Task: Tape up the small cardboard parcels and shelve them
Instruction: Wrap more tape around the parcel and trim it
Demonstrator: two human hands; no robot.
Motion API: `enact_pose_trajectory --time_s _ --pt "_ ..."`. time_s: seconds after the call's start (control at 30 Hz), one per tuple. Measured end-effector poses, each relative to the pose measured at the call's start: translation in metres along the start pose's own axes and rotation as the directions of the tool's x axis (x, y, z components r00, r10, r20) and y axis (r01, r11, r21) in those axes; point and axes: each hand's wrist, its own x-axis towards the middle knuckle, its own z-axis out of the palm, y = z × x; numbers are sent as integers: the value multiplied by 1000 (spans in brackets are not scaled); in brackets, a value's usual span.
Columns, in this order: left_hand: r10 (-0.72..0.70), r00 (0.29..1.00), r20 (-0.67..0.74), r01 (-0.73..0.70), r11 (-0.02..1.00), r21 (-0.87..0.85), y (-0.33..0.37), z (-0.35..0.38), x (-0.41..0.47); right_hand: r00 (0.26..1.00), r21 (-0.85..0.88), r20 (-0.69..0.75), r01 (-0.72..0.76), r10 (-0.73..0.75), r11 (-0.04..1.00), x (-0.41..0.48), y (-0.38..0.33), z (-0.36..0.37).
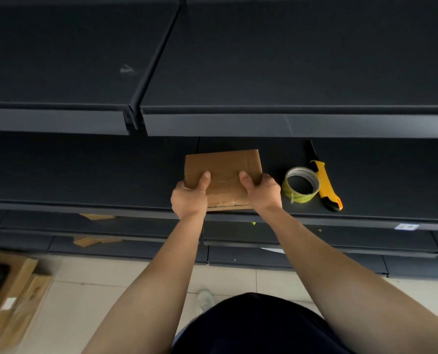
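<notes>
Cardboard parcel lies flat on the dark shelf, gripped at its near corners by the left hand and right hand. Just right of it sit a tape roll and a yellow knife.

The brown cardboard parcel is lying flat at the near edge of the shelf. The yellow-green tape roll is lying flat, near its right side.

1 parcel, 1 tape roll, 1 knife; approx. 2 cardboard scraps below.
</notes>
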Motion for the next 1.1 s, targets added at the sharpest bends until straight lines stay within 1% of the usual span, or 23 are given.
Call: enact_pose_trajectory --time_s 0.1,0.17,0.27,0.33,0.43,0.47,0.53,0.6,0.67,0.7,0.77,0.83,0.9,0.93,1.0,1.07,1.1 --pt "-15 1000 -4 15 997 -74 -2 -4 -1 999 42 1 46 -46 998 -2 8 -5" --pt "-29 999 -39 24 993 -119 -2 -8 -2 998 72 -11 56 -55 996 -5 10 -6" --pt "-27 998 -55 22 994 -105 0 -10 -3 999 93 -38 8 -4 996 -5 8 -7" --pt "4 1000 -31 -5 1000 -24 4 -6 -6 998 12 -29 -47 47 999 -4 0 -2" --pt "11 1000 25 -16 982 189 11 0 -16 992 -79 -54 -117 113 990 -11 -10 8" --pt "29 999 28 -35 964 263 12 0 -19 991 -105 -81 -115 107 988 -13 -12 11" --pt "90 996 20 -91 922 376 13 1 -19 988 -172 -146 -69 44 983 -16 -14 17" --pt "121 992 25 -121 908 400 14 0 -16 988 -180 -157 -17 -12 984 -16 -14 19" --pt "95 995 17 -95 938 334 13 -1 -11 987 -142 -155 14 -36 990 -14 -13 18" --pt "66 998 12 -67 961 267 12 -2 -9 986 -138 -158 31 -53 990 -13 -11 16" --pt "-10 1000 10 9 998 64 9 -6 -3 982 -119 -173 59 -79 991 -12 -6 9" --pt "-130 991 -8 128 983 -128 6 -10 3 973 -82 -209 80 -96 993 -13 -1 3" --pt "-260 965 -19 248 938 -240 6 -14 7 966 -28 -236 103 -107 994 -14 2 2" --pt "-297 955 -17 280 919 -278 6 -14 10 964 -3 -242 109 -106 994 -14 4 2" --pt "-314 949 37 308 891 -334 6 -14 11 978 95 -203 66 -45 993 -12 7 2" --pt "-301 946 121 325 879 -350 6 -11 9 993 244 -73 -69 89 967 -10 8 1" --pt "-305 938 163 344 873 -346 5 -11 7 989 271 -8 -137 144 953 -9 8 1"
